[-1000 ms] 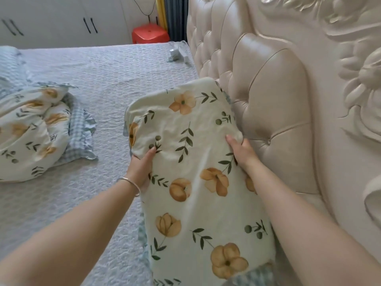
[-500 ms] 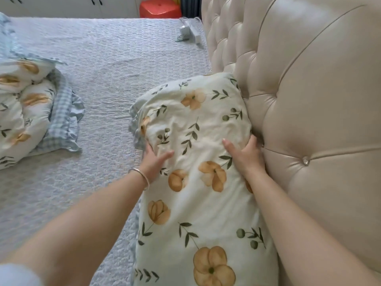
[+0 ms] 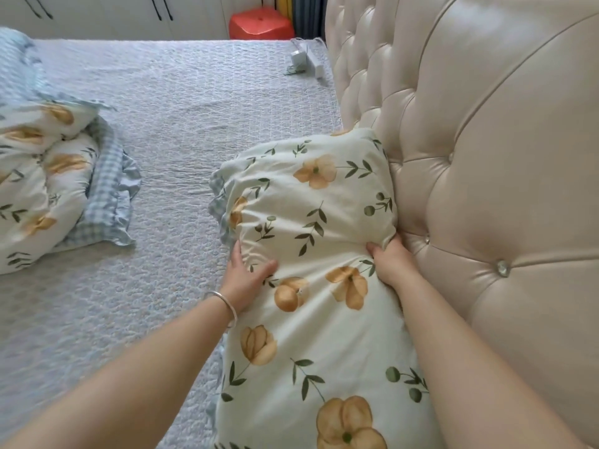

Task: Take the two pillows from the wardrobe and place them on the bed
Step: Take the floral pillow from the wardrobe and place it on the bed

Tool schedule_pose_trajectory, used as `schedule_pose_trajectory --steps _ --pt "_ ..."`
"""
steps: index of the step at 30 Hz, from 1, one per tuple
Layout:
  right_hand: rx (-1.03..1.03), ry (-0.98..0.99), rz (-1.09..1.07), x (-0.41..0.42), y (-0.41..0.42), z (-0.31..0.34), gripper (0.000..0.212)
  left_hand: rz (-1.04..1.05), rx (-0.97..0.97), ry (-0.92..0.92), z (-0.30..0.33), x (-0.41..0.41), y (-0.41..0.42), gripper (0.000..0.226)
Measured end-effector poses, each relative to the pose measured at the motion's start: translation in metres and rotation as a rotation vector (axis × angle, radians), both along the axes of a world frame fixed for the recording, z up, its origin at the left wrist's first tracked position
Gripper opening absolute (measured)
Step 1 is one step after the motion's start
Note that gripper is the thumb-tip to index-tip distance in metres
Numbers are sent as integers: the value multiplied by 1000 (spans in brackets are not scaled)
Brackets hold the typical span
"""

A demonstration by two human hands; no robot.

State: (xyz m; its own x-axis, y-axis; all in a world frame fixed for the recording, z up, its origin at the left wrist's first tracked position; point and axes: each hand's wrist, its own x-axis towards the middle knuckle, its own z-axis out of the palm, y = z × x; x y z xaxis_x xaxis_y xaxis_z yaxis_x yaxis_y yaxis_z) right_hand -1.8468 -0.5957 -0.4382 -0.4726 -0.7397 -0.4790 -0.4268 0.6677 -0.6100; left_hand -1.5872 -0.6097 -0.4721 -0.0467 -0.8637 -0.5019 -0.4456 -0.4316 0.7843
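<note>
A cream pillow with orange flowers and green leaves [image 3: 311,222] lies on the grey quilted bed [image 3: 181,131], its right side pressed against the tufted headboard. My left hand [image 3: 248,280], with a silver bangle at the wrist, presses flat on the pillow's left side, thumb spread over the fabric. My right hand [image 3: 390,262] grips the pillow's right edge where it meets the headboard, fingers tucked into the fabric. A second pillow with the same print and a blue checked frill [image 3: 48,186] lies crumpled at the left of the bed.
The beige buttoned headboard [image 3: 486,189] fills the right side. White chargers and a cable [image 3: 304,61] lie at the bed's far corner. A red stool [image 3: 261,24] and white wardrobe doors [image 3: 107,14] stand beyond the bed.
The pillow has come down from a raised tilt to lie against the headboard. Both hands have slid toward its sides and the view has dropped closer to the bed.
</note>
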Motion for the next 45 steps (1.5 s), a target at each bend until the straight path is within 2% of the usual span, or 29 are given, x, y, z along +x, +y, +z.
schedule_pose_trajectory --steps 2,5,9,14,17,20,26,29,31,34,38,41,45 --pt "8 71 -46 11 2 2 60 3 16 10 -2 4 12 107" --pt "-20 165 15 19 9 9 61 73 -21 96 2 9 16 106" --pt "-50 127 118 16 12 15 58 172 -70 150 3 13 26 99" --pt "-9 101 51 12 7 8 58 139 -100 67 4 5 25 116" --pt "-101 282 51 14 7 9 56 135 -97 27 0 -7 17 108" --pt "-159 452 168 22 13 2 53 127 -69 -25 -13 -9 16 108" --pt "-38 444 229 17 1 -11 52 38 29 -135 -8 -5 12 113" --pt "-4 456 221 23 10 2 51 26 35 -190 10 0 20 105" --pt "3 548 210 34 21 17 51 -45 19 -244 23 7 28 99" --pt "-138 639 222 64 38 35 46 -200 -47 -313 47 22 49 87" --pt "-491 495 329 127 69 60 26 -286 -161 -337 90 55 75 61" --pt "-536 367 342 177 90 81 21 -246 -253 -340 122 88 94 43" --pt "-562 319 401 239 109 113 23 -154 -362 -336 163 145 115 37"
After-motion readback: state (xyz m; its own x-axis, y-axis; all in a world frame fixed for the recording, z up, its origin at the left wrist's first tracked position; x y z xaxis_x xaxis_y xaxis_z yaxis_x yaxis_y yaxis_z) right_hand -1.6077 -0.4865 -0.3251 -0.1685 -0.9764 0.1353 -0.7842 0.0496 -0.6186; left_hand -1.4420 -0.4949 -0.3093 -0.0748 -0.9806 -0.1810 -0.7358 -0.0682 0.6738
